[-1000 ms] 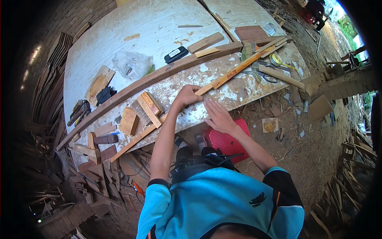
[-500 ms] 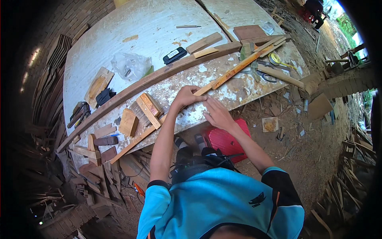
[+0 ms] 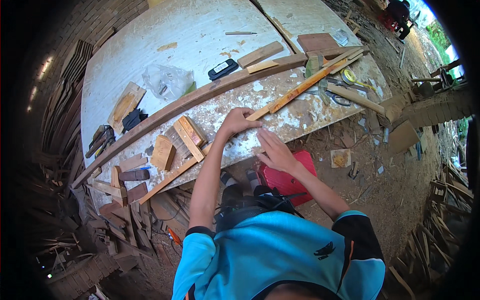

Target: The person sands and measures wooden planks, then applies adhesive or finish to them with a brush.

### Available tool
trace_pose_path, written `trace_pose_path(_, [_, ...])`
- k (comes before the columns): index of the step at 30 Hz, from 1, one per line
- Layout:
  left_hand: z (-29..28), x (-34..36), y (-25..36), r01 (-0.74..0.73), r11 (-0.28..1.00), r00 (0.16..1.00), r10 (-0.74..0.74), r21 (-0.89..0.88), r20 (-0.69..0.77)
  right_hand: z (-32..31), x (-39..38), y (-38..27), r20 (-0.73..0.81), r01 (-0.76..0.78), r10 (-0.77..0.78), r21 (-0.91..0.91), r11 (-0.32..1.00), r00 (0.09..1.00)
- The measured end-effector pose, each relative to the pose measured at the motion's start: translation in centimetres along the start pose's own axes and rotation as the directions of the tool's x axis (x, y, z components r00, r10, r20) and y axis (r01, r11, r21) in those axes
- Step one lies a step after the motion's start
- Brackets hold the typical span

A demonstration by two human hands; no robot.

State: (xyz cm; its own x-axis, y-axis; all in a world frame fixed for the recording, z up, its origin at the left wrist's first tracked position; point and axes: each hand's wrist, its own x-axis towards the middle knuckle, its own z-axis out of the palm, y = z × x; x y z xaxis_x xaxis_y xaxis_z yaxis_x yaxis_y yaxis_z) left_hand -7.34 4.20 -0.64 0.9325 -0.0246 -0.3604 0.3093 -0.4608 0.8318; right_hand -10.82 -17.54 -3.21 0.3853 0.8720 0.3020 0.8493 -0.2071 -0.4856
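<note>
At the near edge of the table [image 3: 125, 60], the right hand [image 3: 278, 154] holds nothing with fingers straight, the left hand [image 3: 236, 122] curls around a thin stick [image 3: 258, 114] across the table's front, and a plastic bag [image 3: 167, 81] sits farther back.

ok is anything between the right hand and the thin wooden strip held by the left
The thumb of the left hand lies between the right hand and the thin wooden strip; past its tip, nothing visible does.
</note>
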Motion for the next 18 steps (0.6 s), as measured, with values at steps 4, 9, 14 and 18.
trace_pose_path(4, [0.0,0.1,0.1,0.023,0.999,1.0,-0.023,0.044,0.001,0.2,-0.3,-0.9,0.076,0.106,-0.119,0.156,0.982,0.99])
trace_pose_path(9, [0.0,0.0,0.1,0.019,1.0,1.0,-0.019,-0.003,0.007,-0.9,-0.5,1.4,-0.293,-0.388,0.428,0.187,0.903,0.855])
trace_pose_path(14, [0.0,0.0,0.3,0.009,1.0,1.0,-0.009,0.009,-0.007,-1.2,1.1,4.6,-0.319,-0.378,0.353,-0.018,0.926,0.88])
trace_pose_path(18, [0.2,-0.1,0.1,0.033,0.999,0.999,-0.033,-0.009,0.002,-0.2,2.4,4.8,-0.245,-0.207,0.203,0.012,0.978,0.948])
